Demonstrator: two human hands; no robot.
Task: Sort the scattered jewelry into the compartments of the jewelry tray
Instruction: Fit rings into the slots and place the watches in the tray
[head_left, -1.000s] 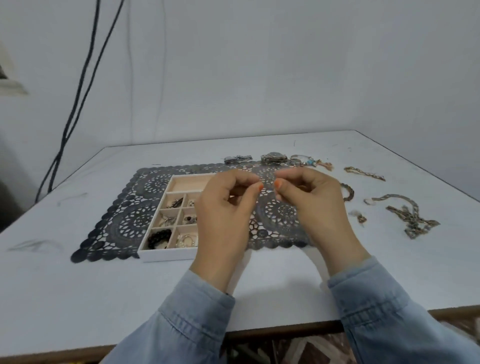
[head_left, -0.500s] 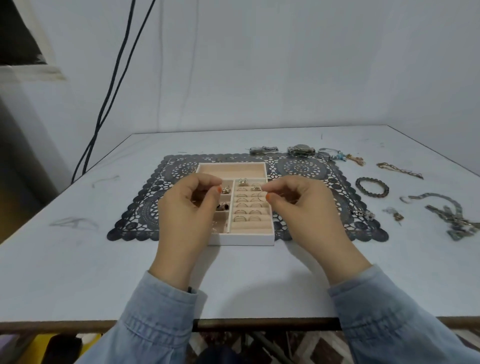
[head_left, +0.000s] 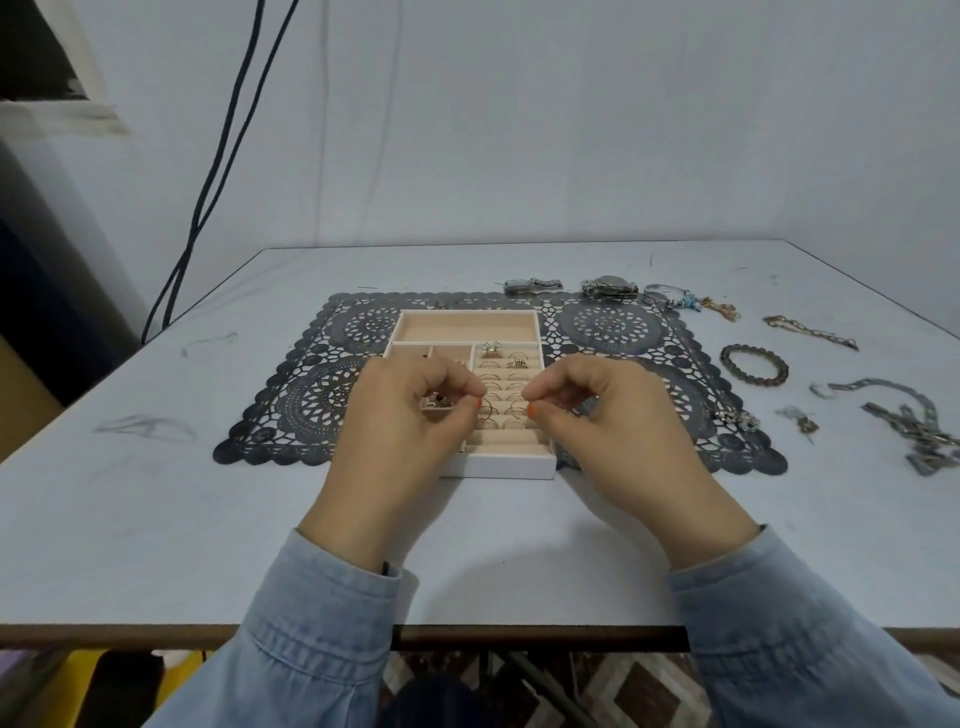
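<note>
Jewelry tray (head_left: 498, 466): we saw it lying on a dark lace mat (head_left: 623, 332), long axis running away from the person, with its ring rows (head_left: 501, 441) lying crosswise in its right half
Left hand (head_left: 410, 431): it hung over the tray's left half, fingers curled, with the thumb and forefinger tips pressed together at the ring rows' left edge. We could not tell whether they pinched anything
Right hand (head_left: 618, 431): it hung over the tray's right edge in the same curled pinch, and what it held was too small for us to tell
Relation that mattered: the two thumb tips faced each other across a near ring row, directly below them. Both were about equally close, so we judged either hand could press a piece down
Still to sort: a beaded bracelet (head_left: 754, 365), a fine chain (head_left: 810, 331) and tangled chains (head_left: 914, 421) lay to the right of the tray, nearer the right hand. Two watches (head_left: 609, 286) lay beyond the tray
Change: one second earlier we saw the thumb tips almost touching and hiding the tray's right half. They had since parted, leaving the ring rows showing between them
</note>
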